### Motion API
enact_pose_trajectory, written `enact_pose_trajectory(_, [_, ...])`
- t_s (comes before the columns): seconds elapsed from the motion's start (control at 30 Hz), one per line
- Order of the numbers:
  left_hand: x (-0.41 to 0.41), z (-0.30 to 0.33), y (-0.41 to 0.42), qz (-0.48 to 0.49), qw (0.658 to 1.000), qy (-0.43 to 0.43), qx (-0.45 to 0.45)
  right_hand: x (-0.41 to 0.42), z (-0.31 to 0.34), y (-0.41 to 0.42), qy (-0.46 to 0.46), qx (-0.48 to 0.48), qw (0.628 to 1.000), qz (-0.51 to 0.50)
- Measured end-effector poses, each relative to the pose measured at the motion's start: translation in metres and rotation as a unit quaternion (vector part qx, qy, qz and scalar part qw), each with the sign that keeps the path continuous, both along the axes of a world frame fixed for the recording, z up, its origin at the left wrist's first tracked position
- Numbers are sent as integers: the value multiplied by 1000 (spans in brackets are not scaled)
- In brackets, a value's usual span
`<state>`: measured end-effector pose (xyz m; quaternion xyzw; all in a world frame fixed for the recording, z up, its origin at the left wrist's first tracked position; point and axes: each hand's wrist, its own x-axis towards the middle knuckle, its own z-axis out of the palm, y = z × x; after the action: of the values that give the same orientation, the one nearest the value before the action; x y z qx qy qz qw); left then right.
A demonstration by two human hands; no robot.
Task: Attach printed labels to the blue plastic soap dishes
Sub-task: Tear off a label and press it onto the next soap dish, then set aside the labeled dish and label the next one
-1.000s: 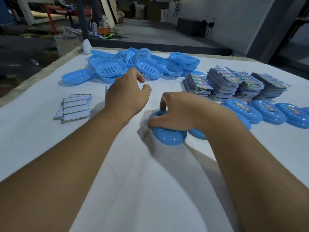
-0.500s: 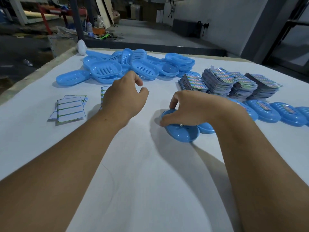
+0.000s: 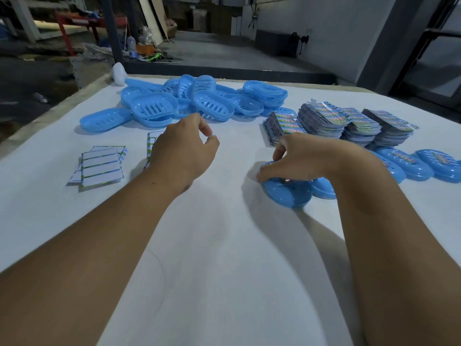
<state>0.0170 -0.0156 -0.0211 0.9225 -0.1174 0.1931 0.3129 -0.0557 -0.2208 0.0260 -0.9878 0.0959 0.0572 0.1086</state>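
Note:
My right hand (image 3: pixel 306 158) grips a blue soap dish (image 3: pixel 287 193) from above, fingers curled over its far rim, and holds it on the white table (image 3: pixel 224 245). It touches another dish (image 3: pixel 323 189) at the near end of a row of labelled dishes (image 3: pixel 411 166). My left hand (image 3: pixel 184 148) hovers over a small stack of sticker sheets (image 3: pixel 151 142), fingers loosely curled, thumb and forefinger apart, nothing visible between them. Stacks of colourful printed labels (image 3: pixel 336 121) stand behind my right hand.
A pile of unlabelled blue soap dishes (image 3: pixel 174 106) lies at the back of the table. White backing sheets (image 3: pixel 102 166) are fanned out at the left. A white object (image 3: pixel 119 73) sits at the far left corner, by the table edge.
My right hand has slid the soap dish to the right, up against the row of labelled dishes. My left hand has stayed above the sticker stack.

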Motion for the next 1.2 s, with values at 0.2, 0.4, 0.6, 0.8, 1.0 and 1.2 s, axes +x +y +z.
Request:
enact_pose_trajectory(0.2, [-1, 1, 1, -2, 1000, 13, 8, 3, 0, -1, 4, -7, 1000, 23])
enact_pose_trajectory(0.4, [1, -4, 0, 14, 999, 36, 14, 19, -13, 6, -120, 31, 990, 62])
enact_pose_trajectory(0.6, [22, -2, 9, 41, 999, 29, 22, 29, -27, 17, -133, 76, 982, 108])
enact_pose_trajectory(0.8, [68, 6, 43, 83, 989, -45, 111, 32, -33, 16, -136, 73, 982, 108])
enact_pose_trajectory(1.0, [102, 20, 50, 115, 963, -75, 233, 33, -31, 19, -132, 70, 983, 108])
enact_pose_trajectory(1.2, [112, 23, 47, 120, 959, 10, 258, 35, -30, 18, -136, 89, 980, 112])
